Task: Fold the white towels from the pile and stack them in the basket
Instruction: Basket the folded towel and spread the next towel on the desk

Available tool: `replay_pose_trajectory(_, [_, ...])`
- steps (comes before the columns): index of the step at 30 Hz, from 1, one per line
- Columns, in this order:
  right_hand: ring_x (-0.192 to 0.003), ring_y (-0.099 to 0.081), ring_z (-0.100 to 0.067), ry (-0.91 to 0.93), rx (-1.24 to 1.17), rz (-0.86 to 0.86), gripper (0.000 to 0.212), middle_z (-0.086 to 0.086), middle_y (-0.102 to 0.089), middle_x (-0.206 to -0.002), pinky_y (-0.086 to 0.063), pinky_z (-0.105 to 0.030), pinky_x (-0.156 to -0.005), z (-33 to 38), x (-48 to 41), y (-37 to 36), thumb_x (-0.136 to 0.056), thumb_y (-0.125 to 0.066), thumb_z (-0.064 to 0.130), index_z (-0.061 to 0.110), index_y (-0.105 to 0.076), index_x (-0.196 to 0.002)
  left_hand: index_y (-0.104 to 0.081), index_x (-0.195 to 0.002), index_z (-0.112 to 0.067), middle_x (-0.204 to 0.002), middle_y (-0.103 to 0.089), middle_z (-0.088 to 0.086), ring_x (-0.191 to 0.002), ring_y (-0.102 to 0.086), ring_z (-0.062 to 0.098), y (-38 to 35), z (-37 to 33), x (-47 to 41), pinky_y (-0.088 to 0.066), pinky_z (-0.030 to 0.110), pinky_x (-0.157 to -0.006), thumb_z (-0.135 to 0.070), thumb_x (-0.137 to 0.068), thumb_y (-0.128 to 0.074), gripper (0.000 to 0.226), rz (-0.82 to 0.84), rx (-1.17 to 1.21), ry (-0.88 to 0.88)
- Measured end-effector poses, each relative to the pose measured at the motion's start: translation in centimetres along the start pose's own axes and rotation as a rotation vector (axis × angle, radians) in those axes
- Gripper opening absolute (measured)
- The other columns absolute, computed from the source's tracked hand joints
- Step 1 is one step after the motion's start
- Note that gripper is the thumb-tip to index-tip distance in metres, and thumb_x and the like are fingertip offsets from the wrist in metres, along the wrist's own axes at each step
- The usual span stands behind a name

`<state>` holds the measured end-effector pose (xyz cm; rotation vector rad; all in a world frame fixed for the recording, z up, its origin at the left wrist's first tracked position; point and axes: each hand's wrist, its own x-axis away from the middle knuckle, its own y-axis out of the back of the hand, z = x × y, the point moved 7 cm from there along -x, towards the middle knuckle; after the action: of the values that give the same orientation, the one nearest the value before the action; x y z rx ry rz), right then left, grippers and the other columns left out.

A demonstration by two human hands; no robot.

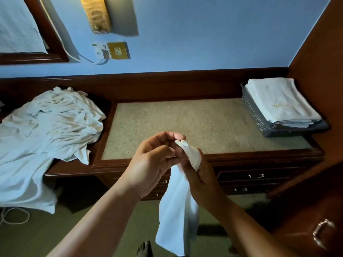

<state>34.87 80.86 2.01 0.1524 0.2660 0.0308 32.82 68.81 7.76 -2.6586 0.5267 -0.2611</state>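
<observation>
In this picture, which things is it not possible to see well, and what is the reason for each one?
All in the head view:
The pile: cut off by the left edge; its towels cannot be counted.
The basket: the top folded towel covers those beneath; its gold lettering is too small to read.
The right hand: fingertips hidden behind the left hand and the held towel.

Soft white cloth towels (46,127); perforated plastic basket (254,112); glossy dark wood desk (241,156)
</observation>
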Motion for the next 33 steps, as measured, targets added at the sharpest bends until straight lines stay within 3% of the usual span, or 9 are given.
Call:
replay_pose_trajectory(5, [-0.08, -0.06, -0.02, -0.042, -0.124, -0.087, 0.016, -0.013, -0.062, -0.097, -0.05, -0.023, -0.076, 1.8, 0.5, 0.0, -0.098, -0.053, 0.028, 0.024, -0.058, -0.113, -0.07, -0.106, -0.009, -0.094, -0.076, 0.006, -0.091, -0.074, 0.026, -0.2, -2.4, 0.9, -0.06, 0.049, -0.085, -0.001, -0.09, -0.07, 0.017, -0.059, -0.597, -0.323])
replay_pose_trajectory(7, [-0.074, -0.056, -0.032, -0.081, -0.155, -0.07, 0.017, -0.017, -0.058, -0.089, -0.049, -0.037, -0.069, 2.0, 0.8, -0.1, -0.095, -0.055, 0.033, 0.025, -0.057, -0.11, -0.074, -0.099, -0.016, -0.095, -0.074, 0.003, -0.091, -0.072, 0.027, 0.6, -2.7, 1.0, -0.06, 0.05, -0.081, -0.008, -0.089, -0.074, 0.012, -0.133, -0.662, -0.404])
replay_pose_trajectory(10, [-0.073, -0.051, -0.039, -0.075, -0.233, -0.042, 0.043, -0.022, -0.053, -0.086, -0.044, -0.053, -0.068, 2.4, 1.9, -0.2, -0.094, -0.055, 0.055, 0.016, -0.052, -0.111, -0.072, -0.092, -0.018, -0.094, -0.072, 0.001, -0.09, -0.071, 0.023, 0.7, -2.5, 1.1, -0.059, 0.036, -0.075, -0.009, -0.091, -0.072, 0.009, -0.204, -0.676, -0.42])
replay_pose_trajectory(14, [-0.078, -0.045, -0.024, -0.129, -0.279, -0.168, 0.073, -0.032, -0.046, -0.087, -0.041, -0.039, -0.074, 2.7, 2.4, 0.5, -0.09, -0.051, 0.069, -0.004, -0.052, -0.101, -0.066, -0.094, -0.01, -0.083, -0.072, 0.003, -0.075, -0.069, 0.024, -0.3, -1.5, 1.1, -0.056, 0.04, -0.066, -0.01, -0.097, -0.064, 0.003, -0.198, -0.606, -0.364])
replay_pose_trajectory(19, [-0.085, -0.063, -0.018, -0.106, -0.161, -0.147, 0.03, -0.008, -0.069, -0.093, -0.051, -0.036, -0.075, 3.6, 1.4, 1.4, -0.1, -0.044, 0.036, 0.017, -0.067, -0.103, -0.065, -0.094, -0.011, -0.081, -0.072, 0.002, -0.074, -0.068, 0.017, -1.4, -1.0, 1.0, -0.055, 0.034, -0.066, -0.012, -0.098, -0.063, 0.004, -0.176, -0.601, -0.356])
replay_pose_trajectory(23, [-0.07, -0.06, -0.005, -0.131, -0.304, -0.216, 0.02, 0.005, -0.068, -0.078, -0.047, -0.019, -0.062, 4.2, 1.3, 1.5, -0.099, -0.057, 0.026, 0.01, -0.06, -0.086, -0.065, -0.092, -0.016, -0.081, -0.072, -0.001, -0.075, -0.07, 0.015, -2.1, -1.6, 1.5, -0.057, 0.032, -0.065, -0.012, -0.095, -0.066, 0.005, -0.228, -0.64, -0.418])
replay_pose_trajectory(26, [-0.075, -0.065, -0.01, -0.16, -0.457, -0.218, 0.006, 0.003, -0.069, -0.085, -0.051, -0.023, -0.063, 3.6, 1.1, 1.6, -0.092, -0.061, 0.022, 0.027, -0.061, -0.088, -0.066, -0.092, -0.021, -0.082, -0.072, -0.003, -0.077, -0.072, 0.018, -2.4, -2.3, 2.0, -0.06, 0.04, -0.067, -0.014, -0.094, -0.068, 0.008, -0.238, -0.694, -0.47])
replay_pose_trajectory(29, [-0.094, -0.07, -0.017, -0.164, -0.441, -0.139, 0.017, -0.001, -0.073, -0.103, -0.056, -0.03, -0.075, 3.8, 0.8, 1.4, -0.095, -0.061, 0.022, 0.033, -0.063, -0.108, -0.065, -0.091, -0.023, -0.081, -0.071, -0.008, -0.075, -0.071, 0.016, -2.8, -3.0, 2.3, -0.058, 0.034, -0.063, -0.013, -0.094, -0.068, 0.011, -0.218, -0.795, -0.536])
replay_pose_trajectory(33, [-0.075, -0.061, -0.007, -0.092, -0.178, -0.181, 0.014, 0.006, -0.067, -0.078, -0.05, -0.023, -0.068, 3.4, -0.4, 3.0, -0.094, -0.063, 0.024, 0.034, -0.065, -0.084, -0.063, -0.091, -0.022, -0.076, -0.066, -0.009, -0.066, -0.065, 0.011, -1.8, -4.1, 1.9, -0.05, 0.025, -0.054, -0.016, -0.095, -0.067, 0.008, -0.249, -0.947, -0.597])
